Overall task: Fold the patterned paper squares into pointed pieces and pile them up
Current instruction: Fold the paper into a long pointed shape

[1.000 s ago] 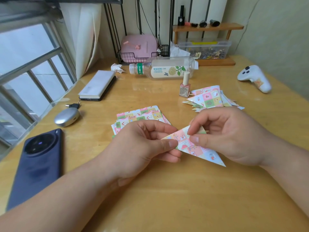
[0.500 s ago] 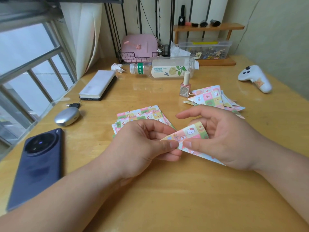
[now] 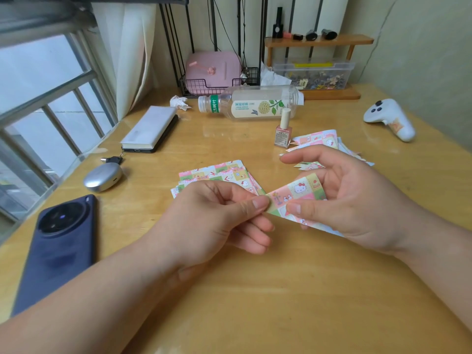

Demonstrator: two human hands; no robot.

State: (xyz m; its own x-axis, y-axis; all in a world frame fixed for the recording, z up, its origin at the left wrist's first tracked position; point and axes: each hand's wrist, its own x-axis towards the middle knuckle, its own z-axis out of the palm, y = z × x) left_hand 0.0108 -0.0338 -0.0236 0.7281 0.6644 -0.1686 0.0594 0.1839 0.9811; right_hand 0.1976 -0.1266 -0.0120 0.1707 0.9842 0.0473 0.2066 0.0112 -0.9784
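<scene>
– Folding in progress: the left hand (image 3: 204,218) pinches the patterned paper (image 3: 296,198) by its corner, held above the table in front of the flat squares (image 3: 219,175).
– The right hand (image 3: 357,200) holds the flap. It probably needs creasing down next, then the piece joins the pile (image 3: 319,140).

A dark phone (image 3: 58,251), a silver case (image 3: 103,177), a book (image 3: 150,126), a tipped bottle (image 3: 255,103), a small pink bottle (image 3: 283,130), a white controller (image 3: 390,118), flat paper squares (image 3: 217,172) and folded pieces (image 3: 319,139) are laid on the wooden table (image 3: 255,302).
</scene>
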